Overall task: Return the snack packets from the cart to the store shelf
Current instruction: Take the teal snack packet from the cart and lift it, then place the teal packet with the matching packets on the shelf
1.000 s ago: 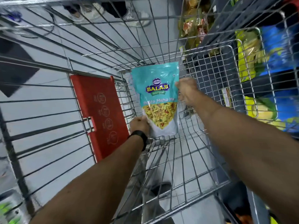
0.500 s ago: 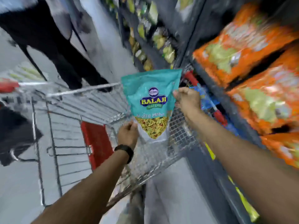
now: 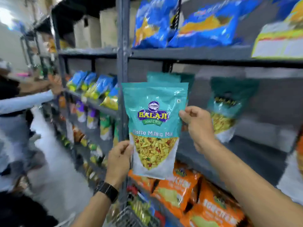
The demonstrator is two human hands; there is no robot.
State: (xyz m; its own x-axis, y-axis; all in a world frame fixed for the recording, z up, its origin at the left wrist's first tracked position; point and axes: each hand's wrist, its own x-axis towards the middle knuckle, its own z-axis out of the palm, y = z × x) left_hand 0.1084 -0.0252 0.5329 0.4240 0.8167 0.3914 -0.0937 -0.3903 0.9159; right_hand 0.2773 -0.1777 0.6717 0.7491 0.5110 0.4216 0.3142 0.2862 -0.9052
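I hold a teal snack packet (image 3: 155, 125) upright in front of the grey store shelf (image 3: 188, 54). My left hand (image 3: 118, 158), with a black watch on the wrist, grips its lower left edge. My right hand (image 3: 196, 126) pinches its right edge at mid height. Behind it on the middle shelf stand more teal packets of the same kind, one (image 3: 164, 77) right behind mine and another (image 3: 225, 108) further right. A corner of the wire cart (image 3: 131, 217) shows at the bottom.
Blue packets (image 3: 155, 22) lie on the shelf above and orange packets (image 3: 183, 190) on the shelf below. A grey upright post (image 3: 122, 46) divides the shelving. At the left, another person's sleeve (image 3: 24, 102) reaches toward the far shelves along the aisle.
The teal packet has been lifted out of the cart and up to the middle shelf, with both hands still on it. My view has swung up from the cart to the shelves.
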